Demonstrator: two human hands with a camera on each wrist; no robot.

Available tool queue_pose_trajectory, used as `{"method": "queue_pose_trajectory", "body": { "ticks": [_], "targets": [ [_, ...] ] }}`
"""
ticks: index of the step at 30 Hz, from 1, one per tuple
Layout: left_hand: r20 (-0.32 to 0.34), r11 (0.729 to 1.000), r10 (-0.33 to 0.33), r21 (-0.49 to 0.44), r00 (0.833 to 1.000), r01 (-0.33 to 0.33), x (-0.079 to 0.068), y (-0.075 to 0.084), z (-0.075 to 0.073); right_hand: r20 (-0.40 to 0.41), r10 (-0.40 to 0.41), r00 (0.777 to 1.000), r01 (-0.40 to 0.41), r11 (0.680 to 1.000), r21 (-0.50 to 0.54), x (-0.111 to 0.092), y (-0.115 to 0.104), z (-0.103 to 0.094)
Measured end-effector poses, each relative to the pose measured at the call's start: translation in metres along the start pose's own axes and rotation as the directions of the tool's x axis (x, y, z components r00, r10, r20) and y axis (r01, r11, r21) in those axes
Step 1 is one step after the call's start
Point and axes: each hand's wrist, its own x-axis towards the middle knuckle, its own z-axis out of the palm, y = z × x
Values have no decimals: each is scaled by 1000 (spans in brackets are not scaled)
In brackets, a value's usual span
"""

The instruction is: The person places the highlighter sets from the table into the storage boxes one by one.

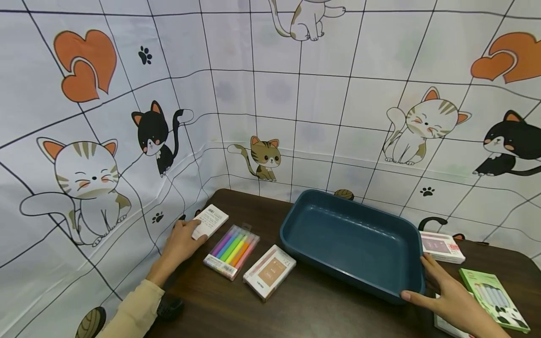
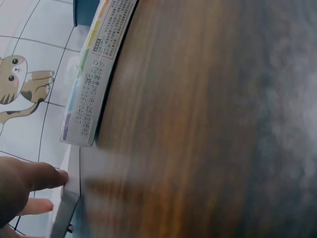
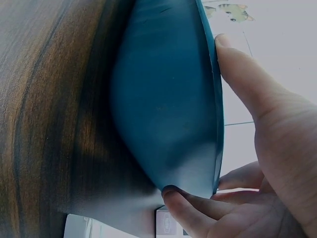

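In the head view my left hand (image 1: 181, 241) rests on the near-left end of a small white box (image 1: 210, 221) with printed text, lying at the table's left edge. The left wrist view has its fairly straight fingers (image 2: 42, 176) on the box's top. My right hand (image 1: 452, 293) grips the right front corner of a dark blue rectangular tray (image 1: 351, 239). The thumb lies along the rim, and in the right wrist view curled fingers (image 3: 190, 210) hold the tray's outer side. No items show inside the tray.
Beside the white box lie a clear pack of coloured highlighters (image 1: 232, 251) and a white-and-brown box (image 1: 269, 272). Right of the tray are a pink-and-white box (image 1: 441, 247), a green pen pack (image 1: 494, 298) and a partly hidden white box. A cat-print cloth (image 1: 321, 103) hangs behind the table.
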Motion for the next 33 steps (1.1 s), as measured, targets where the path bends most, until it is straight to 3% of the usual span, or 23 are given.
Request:
{"method": "queue_pose_trajectory", "body": {
  "ticks": [7, 14, 20, 28, 33],
  "targets": [
    [-101, 992, 14, -122, 995, -27, 2, 3, -3, -12, 4, 1000, -4, 999, -33, 1, 0, 1],
    [-126, 980, -10, -197, 992, -15, 2, 5, -9, -7, 2, 1000, -2, 998, -58, -1, 3, 2],
    [-97, 968, -20, -252, 995, -5, 4, 2, -9, -14, 5, 1000, -5, 999, -40, 0, 3, 1],
    [24, 955, -48, -291, 999, 53, 3, 0, -9, -15, 16, 1000, -17, 999, -44, -1, 1, 1],
    [55, 939, -73, -333, 996, 87, 3, -2, -10, -15, 21, 1000, -22, 999, -43, -1, 1, 2]
  ]
}}
